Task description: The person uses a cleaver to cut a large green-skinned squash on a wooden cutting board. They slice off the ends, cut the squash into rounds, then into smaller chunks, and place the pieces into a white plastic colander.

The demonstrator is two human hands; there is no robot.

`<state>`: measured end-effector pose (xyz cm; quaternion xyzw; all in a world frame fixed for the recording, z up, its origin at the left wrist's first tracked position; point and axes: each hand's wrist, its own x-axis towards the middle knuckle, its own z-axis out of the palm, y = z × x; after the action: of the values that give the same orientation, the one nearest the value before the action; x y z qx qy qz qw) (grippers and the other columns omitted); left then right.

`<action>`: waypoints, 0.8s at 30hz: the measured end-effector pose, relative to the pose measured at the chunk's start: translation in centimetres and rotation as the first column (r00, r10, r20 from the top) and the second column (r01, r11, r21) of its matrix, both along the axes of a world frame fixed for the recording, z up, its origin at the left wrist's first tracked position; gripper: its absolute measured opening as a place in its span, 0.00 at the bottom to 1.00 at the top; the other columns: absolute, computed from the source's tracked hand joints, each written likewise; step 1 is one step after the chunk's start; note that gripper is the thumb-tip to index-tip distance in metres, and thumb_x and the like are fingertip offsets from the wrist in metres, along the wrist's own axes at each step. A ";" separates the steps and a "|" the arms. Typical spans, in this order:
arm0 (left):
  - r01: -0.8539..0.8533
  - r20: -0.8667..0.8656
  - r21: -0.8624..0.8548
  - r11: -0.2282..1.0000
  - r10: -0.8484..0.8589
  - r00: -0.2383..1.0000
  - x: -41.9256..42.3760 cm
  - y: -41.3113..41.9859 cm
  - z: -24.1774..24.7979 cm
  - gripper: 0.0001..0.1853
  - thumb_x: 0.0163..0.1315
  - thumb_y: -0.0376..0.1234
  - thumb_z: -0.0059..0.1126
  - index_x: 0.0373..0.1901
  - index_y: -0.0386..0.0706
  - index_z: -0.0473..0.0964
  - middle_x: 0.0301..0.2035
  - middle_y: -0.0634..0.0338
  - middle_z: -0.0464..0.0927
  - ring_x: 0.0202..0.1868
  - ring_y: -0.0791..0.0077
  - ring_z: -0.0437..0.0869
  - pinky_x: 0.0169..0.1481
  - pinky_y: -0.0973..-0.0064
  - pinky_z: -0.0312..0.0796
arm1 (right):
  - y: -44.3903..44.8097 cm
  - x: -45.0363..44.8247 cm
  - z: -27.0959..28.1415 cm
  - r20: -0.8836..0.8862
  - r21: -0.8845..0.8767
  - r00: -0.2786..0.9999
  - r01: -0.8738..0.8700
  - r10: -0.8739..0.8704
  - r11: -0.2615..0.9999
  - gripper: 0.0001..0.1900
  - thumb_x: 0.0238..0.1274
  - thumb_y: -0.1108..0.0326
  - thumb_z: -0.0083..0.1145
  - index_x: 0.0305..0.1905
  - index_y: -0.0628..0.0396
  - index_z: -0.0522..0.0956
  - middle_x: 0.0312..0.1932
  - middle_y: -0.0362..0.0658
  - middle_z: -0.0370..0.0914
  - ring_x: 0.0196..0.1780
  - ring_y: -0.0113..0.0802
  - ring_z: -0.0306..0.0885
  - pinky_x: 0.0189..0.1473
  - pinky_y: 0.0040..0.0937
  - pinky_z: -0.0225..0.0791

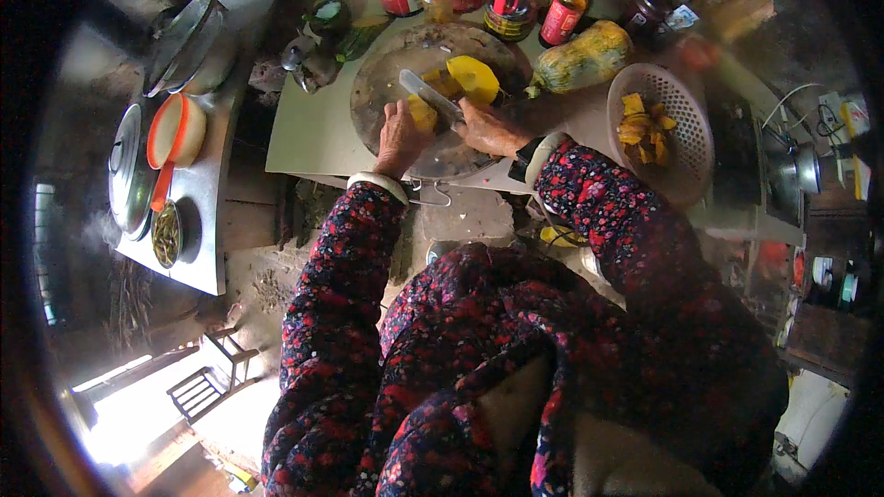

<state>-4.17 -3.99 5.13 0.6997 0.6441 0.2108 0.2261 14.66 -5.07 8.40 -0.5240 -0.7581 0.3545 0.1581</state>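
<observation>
A round wooden chopping board [387, 76] lies on the pale table. My right hand [487, 128] grips the handle of a kitchen knife [431, 95], whose blade points up and left over the board. Beside the blade, my left hand [400, 132] is closed on a piece of yellow pumpkin [421, 112]. A larger yellow pumpkin piece [474, 79] rests beyond the knife, with another piece partly hidden behind the blade. To the right, an oval perforated plastic basket [694, 131] holds several cut pumpkin pieces [642, 128].
A whole mottled pumpkin [583, 59] lies between board and basket. Sauce and oil bottles [511, 0] and an orange-lidded jar [436, 0] line the back. At left, a counter [200, 248] carries an orange-rimmed ladle [178, 131], a lidded pot [128, 169] and a bowl of food [166, 235].
</observation>
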 end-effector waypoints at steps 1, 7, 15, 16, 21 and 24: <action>0.009 0.002 -0.002 1.000 -0.009 1.000 0.0 -0.1 -0.2 0.32 0.42 0.37 0.68 0.48 0.40 0.63 0.46 0.43 0.66 0.49 0.46 0.71 0.50 0.59 0.70 | -0.2 0.0 0.4 0.003 -0.037 1.000 0.003 -0.003 0.999 0.16 0.56 0.64 0.49 0.43 0.66 0.64 0.30 0.58 0.71 0.29 0.54 0.73 0.33 0.45 0.68; 0.389 -0.125 0.057 0.919 -0.380 0.917 -2.6 2.8 -0.5 0.37 0.33 0.32 0.70 0.52 0.42 0.66 0.44 0.49 0.71 0.50 0.51 0.70 0.54 0.59 0.66 | -0.3 -0.1 1.9 -0.001 -0.334 0.994 0.106 -0.113 0.936 0.16 0.60 0.61 0.45 0.44 0.65 0.64 0.31 0.54 0.70 0.21 0.43 0.73 0.21 0.41 0.65; 0.311 -0.213 -0.015 0.950 -0.306 0.928 -2.0 4.1 -0.2 0.22 0.44 0.36 0.64 0.44 0.42 0.73 0.42 0.50 0.72 0.47 0.52 0.73 0.52 0.60 0.67 | -1.3 -0.1 4.2 -0.069 -0.129 0.997 0.007 -0.016 0.992 0.13 0.62 0.69 0.39 0.49 0.64 0.63 0.28 0.48 0.73 0.29 0.39 0.71 0.27 0.34 0.64; 0.314 -0.206 0.001 0.950 -0.307 0.929 -2.0 4.2 -0.1 0.22 0.45 0.36 0.64 0.44 0.43 0.73 0.41 0.49 0.72 0.46 0.51 0.73 0.51 0.60 0.68 | -1.4 0.0 4.6 -0.119 -0.112 0.993 -0.004 -0.009 0.994 0.13 0.61 0.71 0.40 0.48 0.64 0.64 0.27 0.48 0.73 0.30 0.39 0.71 0.28 0.34 0.64; 0.298 -0.126 0.100 0.949 -0.285 0.950 -1.6 4.7 -0.5 0.19 0.48 0.35 0.61 0.44 0.44 0.73 0.39 0.48 0.74 0.44 0.51 0.75 0.49 0.59 0.68 | -2.1 -0.1 5.6 0.307 0.135 0.945 -0.164 0.117 0.977 0.12 0.53 0.75 0.45 0.44 0.65 0.66 0.25 0.49 0.73 0.30 0.42 0.72 0.31 0.35 0.64; 0.314 -0.081 0.063 0.947 -0.309 0.948 -1.6 4.7 -0.7 0.15 0.50 0.32 0.57 0.42 0.43 0.73 0.37 0.48 0.76 0.45 0.51 0.75 0.49 0.59 0.68 | -1.9 -0.5 4.8 0.191 0.033 0.980 -0.063 0.055 0.997 0.13 0.51 0.73 0.48 0.42 0.66 0.66 0.26 0.52 0.74 0.32 0.45 0.73 0.35 0.37 0.66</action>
<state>-5.74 0.74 4.39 0.8077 0.5244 0.1720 0.2075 14.13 -6.97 13.15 -0.5296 -0.7917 0.2925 0.0844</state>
